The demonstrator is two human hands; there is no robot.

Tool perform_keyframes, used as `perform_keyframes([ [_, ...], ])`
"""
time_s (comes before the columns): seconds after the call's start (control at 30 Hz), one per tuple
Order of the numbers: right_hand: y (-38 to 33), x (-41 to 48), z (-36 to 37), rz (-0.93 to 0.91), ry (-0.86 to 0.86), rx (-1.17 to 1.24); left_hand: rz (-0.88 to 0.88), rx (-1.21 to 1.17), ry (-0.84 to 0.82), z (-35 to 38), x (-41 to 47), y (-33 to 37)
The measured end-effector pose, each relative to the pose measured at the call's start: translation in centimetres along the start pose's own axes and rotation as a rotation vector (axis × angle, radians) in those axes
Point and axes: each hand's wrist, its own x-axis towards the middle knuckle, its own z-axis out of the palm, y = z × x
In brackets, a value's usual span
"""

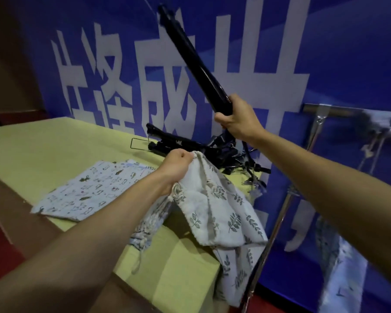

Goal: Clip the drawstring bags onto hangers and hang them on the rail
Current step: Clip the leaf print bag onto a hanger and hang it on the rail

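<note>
Starting at the right grip (237, 118), we find it clenched round the lower end of a black hanger (196, 62), which is held up clear of the surface (43, 143). The hanger's long axis runs diagonally, up and to the left from the grip. We cannot tell whether a second hanger lies against it, and its clips cannot be made out.

The left grip (176, 164), lower and nearer to us, grasps the top edge of a leaf-print drawstring bag (215, 199). The bag drapes down over the front corner of the surface.

The two grips are apart. The held edge of the bag lies below and to the left of the right grip, with the pile of spare hangers (224, 152) on the surface behind. We judge that the coming move depends on this offset: either the hanger is lowered and levelled over the bag's top edge, or the bag is raised to it.

A second bag (88, 190) lies flat on the surface to the left. The rail (325, 108) stands to the right, nearer the right grip; blurred items hang from it.
</note>
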Motion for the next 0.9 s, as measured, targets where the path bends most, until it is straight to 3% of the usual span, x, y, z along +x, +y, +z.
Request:
perform_keyframes([
  [0.2, -0.4, -1.9, -3.3, 0.161, 0.086, 0.302, 0.231, 0.417, -0.085, -0.3, -2.1, 2.1],
  [0.3, 0.0, -3.1, -5.0, 0.281, -0.042, 0.405, 0.238, 0.663, -0.161, -0.2, -2.1, 3.7],
  [0.47, 1.0, -7.0, -8.0, 0.319, -0.21, 0.361, 0.299, 1.089, -0.465, 0.6, -3.4, 6.5],
  [0.6, 1.2, -9.4, -9.3, 0.306, -0.254, 0.426, 0.536, 1.358, -0.34, 1.1, -4.6, 7.4],
  [0.73, 1.1, -11.4, -9.7, 0.378, -0.336, 0.413, 0.602, 1.264, -0.127, 2.4, -5.5, 8.3],
  [0.8, 1.3, -12.4, -9.6, 0.393, -0.335, 0.449, 0.532, 1.069, -0.079, 2.9, -5.6, 9.3],
  [0.9, 1.5, -13.8, -9.7, 0.379, -0.273, 0.537, 0.351, 0.708, -0.135, 3.6, -5.6, 11.2],
])
